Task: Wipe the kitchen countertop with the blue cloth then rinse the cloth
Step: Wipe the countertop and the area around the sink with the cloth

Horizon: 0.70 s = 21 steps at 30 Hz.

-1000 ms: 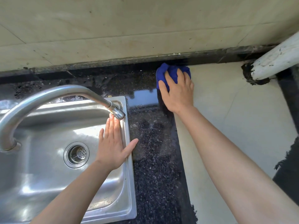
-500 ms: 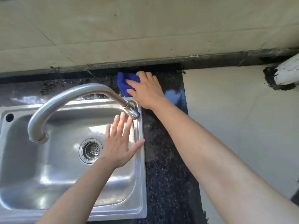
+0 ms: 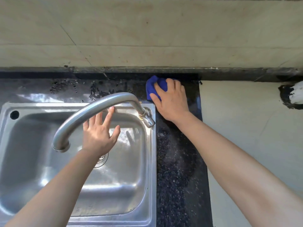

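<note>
Pressing down at the back of the dark speckled countertop, the right hand clasps the blue cloth under bent fingers and thumb. The cloth sits right against the raised ledge below the wall tiles, just beside the back right corner of the steel sink.

From the palm, the cloth lies ahead, toward the wall and slightly left. It is bunched into a wad, so it shows no clear long axis. The unwiped part of the dark strip runs from the cloth back toward the person, and I judge the next stroke to be a pull along that line.

For the rinse, the faucet matters. Its nozzle lies left of the cloth and nearer the person, close by. The right hand has the short path there.

The left hand is released, fingers spread, over the basin under the spout. It is the nearer hand to the faucet base.

Most of the cloth is covered by the right hand. The spout hides the left fingertips, and whether that palm touches steel I cannot tell. The left wrist covers half the drain. No tap handle is in view, and no running water shows.
</note>
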Each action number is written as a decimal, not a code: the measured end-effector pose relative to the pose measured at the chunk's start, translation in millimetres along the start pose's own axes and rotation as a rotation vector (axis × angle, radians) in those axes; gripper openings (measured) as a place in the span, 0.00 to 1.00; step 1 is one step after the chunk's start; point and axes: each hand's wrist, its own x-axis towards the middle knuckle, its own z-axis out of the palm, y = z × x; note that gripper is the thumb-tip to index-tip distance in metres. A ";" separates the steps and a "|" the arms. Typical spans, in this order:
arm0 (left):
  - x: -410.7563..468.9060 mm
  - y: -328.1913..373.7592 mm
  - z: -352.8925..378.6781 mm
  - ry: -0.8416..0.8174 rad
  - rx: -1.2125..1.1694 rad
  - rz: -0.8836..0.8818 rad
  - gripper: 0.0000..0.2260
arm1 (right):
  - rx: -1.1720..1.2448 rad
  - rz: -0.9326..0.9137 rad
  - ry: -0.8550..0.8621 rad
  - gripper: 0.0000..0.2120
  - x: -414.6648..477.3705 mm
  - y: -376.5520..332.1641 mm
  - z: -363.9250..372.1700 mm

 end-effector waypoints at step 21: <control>4.0 -3.0 -11.0 -0.132 0.015 -0.027 0.36 | 0.209 -0.322 -0.126 0.21 39.9 -40.1 0.4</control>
